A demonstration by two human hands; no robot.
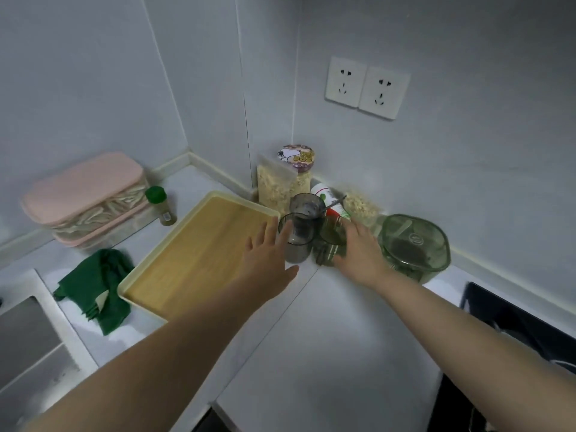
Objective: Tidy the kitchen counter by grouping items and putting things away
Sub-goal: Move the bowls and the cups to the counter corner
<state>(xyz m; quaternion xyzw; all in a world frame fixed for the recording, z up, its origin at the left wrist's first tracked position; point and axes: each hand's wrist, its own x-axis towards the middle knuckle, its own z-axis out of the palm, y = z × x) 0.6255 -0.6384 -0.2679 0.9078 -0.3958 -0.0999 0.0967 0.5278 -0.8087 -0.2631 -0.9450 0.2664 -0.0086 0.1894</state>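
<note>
Left hand, open-fingered, beside grey cup; right hand, likewise open, at green cup

Head-worn wide-angle view, looking forward and down, close over counter corner

Home kitchen, white corner counter, 2 wall sockets, food jars, probably a hob at right

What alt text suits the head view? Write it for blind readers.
Two hands reach for tumblers on a white counter: the left hand open beside a grey translucent tumbler, the right hand at a green translucent tumbler. A wood-bottomed cream tray lies nearby.
</note>
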